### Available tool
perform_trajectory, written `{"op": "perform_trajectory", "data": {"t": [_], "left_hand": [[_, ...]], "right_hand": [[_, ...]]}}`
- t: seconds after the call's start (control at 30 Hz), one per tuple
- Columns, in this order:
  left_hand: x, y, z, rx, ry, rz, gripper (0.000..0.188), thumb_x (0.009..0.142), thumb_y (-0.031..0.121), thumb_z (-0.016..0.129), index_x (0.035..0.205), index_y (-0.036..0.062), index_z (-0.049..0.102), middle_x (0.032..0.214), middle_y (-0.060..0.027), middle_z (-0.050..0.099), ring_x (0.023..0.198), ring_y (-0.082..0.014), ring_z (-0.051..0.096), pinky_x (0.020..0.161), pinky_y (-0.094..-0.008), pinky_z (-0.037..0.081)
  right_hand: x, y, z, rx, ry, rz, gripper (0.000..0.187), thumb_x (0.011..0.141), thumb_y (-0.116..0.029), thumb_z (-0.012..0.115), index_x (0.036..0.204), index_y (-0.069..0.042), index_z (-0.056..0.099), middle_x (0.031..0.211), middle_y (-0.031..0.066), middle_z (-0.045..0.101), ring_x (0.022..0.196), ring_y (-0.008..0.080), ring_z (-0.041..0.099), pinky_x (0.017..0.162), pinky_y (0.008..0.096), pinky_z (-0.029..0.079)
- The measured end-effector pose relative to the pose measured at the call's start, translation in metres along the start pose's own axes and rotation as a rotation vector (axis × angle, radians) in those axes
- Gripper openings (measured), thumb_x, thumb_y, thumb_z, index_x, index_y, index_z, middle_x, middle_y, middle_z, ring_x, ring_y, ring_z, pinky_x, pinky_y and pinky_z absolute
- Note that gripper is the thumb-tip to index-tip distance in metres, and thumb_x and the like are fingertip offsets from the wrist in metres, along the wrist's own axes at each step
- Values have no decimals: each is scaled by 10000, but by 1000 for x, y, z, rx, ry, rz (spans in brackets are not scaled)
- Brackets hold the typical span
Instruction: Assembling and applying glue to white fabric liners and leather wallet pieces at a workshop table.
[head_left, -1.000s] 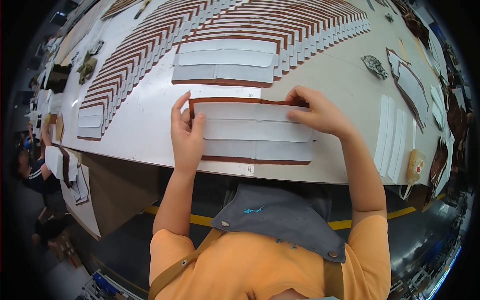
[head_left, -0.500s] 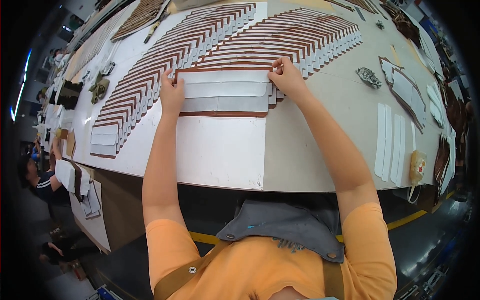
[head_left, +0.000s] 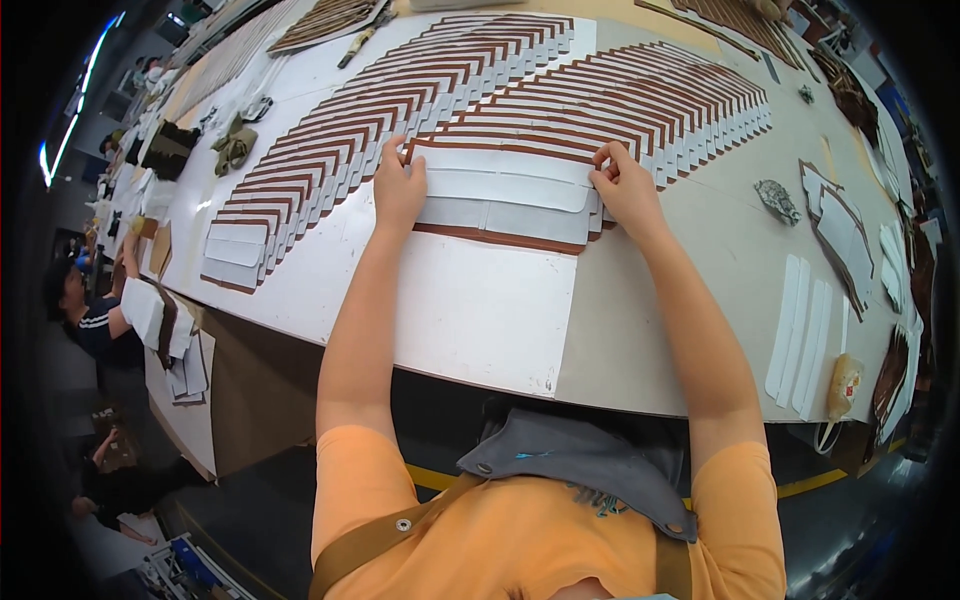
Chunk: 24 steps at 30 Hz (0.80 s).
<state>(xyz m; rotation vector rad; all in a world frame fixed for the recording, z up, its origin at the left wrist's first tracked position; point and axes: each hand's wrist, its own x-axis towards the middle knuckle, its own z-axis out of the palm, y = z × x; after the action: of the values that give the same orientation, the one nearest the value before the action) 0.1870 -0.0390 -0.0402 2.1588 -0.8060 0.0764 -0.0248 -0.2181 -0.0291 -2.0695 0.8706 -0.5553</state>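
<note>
A rectangular white panel with brown edges (head_left: 500, 187) lies flat at the near end of the right-hand row, over other pieces of the same kind. At its far left corner my left hand (head_left: 400, 192) is closed, thumb and fingers pinching the edge. My right hand (head_left: 626, 192) pinches the far right corner in the same way. Beyond both hands the right-hand row of overlapping brown-edged panels (head_left: 600, 110) fans away. A second overlapping row (head_left: 330, 150) runs beside it on the left. My fingertips hide both pinched corners.
The pieces lie on a white and grey worktable (head_left: 480, 330). To the right are white strips (head_left: 795, 330), a yellowish bottle (head_left: 844, 385), a crumpled grey lump (head_left: 777, 200) and brown-edged cut pieces (head_left: 842, 235). A brush (head_left: 356, 45) lies at the back. Another person (head_left: 95, 310) works at far left.
The whole view has swung, so table, panels and hands sit further right in the picture. Both hands keep their pinch at the panel's far corners.
</note>
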Motion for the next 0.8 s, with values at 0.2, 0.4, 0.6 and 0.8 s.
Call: {"op": "perform_trajectory", "data": {"t": [0.2,0.4,0.6,0.8], "left_hand": [[2,-17,7,173,106,207,254,751,91,550,999,52,517,912,-148,494,866,-299,482,757,-383,396],[4,-17,5,125,146,259,163,777,119,546,926,53,550,958,-167,464,921,-326,453,820,-404,363],[-55,22,-49,-1,-28,339,184,823,87,487,991,20,523,1031,-138,471,1016,-279,435,889,-344,330],[-98,76,-34,-136,-251,331,174,833,93,484,989,30,527,1083,-132,453,1055,-268,424,901,-342,325]], "right_hand": [[-3,2,11,-208,64,-239,87,775,-106,556,840,-48,545,725,92,502,601,207,502,560,329,419],[-26,14,-47,-145,238,-330,155,805,-155,537,927,-64,568,756,92,509,591,211,501,557,326,418],[-80,99,-208,-537,413,118,172,781,-159,536,855,-15,592,773,143,599,693,248,575,621,326,446],[-120,114,-230,-647,280,386,174,717,-159,561,764,5,595,760,175,602,732,311,580,657,361,455]]}}
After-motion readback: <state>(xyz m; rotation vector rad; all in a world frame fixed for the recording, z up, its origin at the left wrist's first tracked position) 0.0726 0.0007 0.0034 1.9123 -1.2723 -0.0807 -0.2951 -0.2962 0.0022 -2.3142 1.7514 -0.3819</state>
